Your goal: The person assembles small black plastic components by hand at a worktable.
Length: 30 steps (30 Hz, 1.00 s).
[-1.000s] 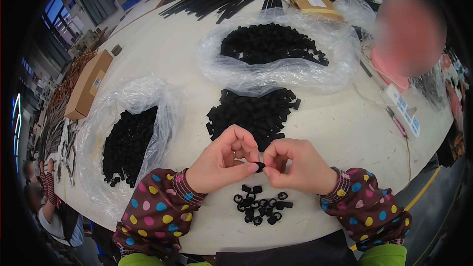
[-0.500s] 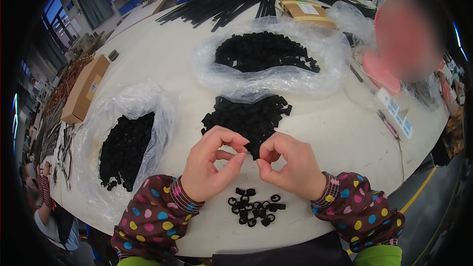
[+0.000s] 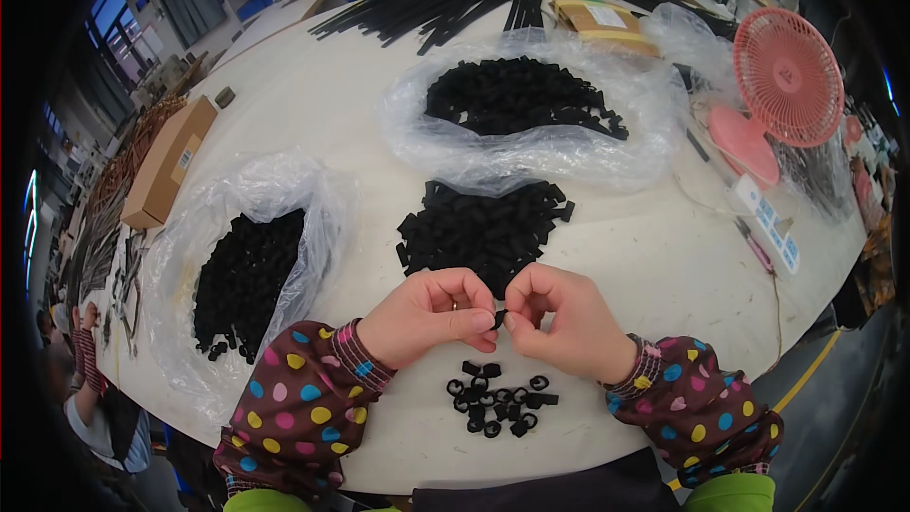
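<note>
Rings (image 3: 500,405) of black plastic lie scattered on the desk (image 3: 654,275) nearest the body, just below both hands. Above them the left hand (image 3: 427,315) and right hand (image 3: 561,320) meet fingertip to fingertip, each grip narrow, pinching one small black piece (image 3: 500,318) between them; its long axis is too small to tell. Beyond lies a loose black pile (image 3: 483,232), then a clear bag (image 3: 531,114) of more, with another bag (image 3: 242,270) off to the left.
</note>
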Each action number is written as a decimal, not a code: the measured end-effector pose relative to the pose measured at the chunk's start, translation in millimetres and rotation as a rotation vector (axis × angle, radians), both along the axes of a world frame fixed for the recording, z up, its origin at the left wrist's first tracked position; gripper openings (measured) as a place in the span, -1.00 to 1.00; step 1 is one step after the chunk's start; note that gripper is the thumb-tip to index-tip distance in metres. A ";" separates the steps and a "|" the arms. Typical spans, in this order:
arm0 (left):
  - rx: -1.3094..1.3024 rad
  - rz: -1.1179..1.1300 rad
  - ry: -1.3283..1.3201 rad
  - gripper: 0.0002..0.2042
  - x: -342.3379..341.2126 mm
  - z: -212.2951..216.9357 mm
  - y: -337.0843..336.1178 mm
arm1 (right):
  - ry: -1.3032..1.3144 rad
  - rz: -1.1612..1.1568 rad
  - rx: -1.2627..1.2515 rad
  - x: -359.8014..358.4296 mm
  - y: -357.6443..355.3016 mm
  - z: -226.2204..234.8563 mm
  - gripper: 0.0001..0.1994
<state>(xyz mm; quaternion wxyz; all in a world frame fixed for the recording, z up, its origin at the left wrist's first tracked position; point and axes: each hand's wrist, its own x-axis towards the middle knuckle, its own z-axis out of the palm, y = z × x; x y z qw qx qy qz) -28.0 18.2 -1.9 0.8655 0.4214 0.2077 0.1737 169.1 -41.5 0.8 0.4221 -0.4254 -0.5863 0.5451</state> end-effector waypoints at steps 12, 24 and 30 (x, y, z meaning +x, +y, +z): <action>1.356 0.565 0.407 -0.84 17.3 3.9 -20.6 | -0.004 -0.325 -0.008 -12.5 -7.6 -2.9 -0.88; 1.185 0.408 0.293 -0.86 11.7 4.3 -16.6 | -0.045 0.113 -0.053 11.9 4.8 7.3 -0.89; 1.237 0.421 0.405 -0.88 12.2 4.7 -16.2 | -0.320 -0.184 0.352 -3.5 -2.2 3.9 -0.87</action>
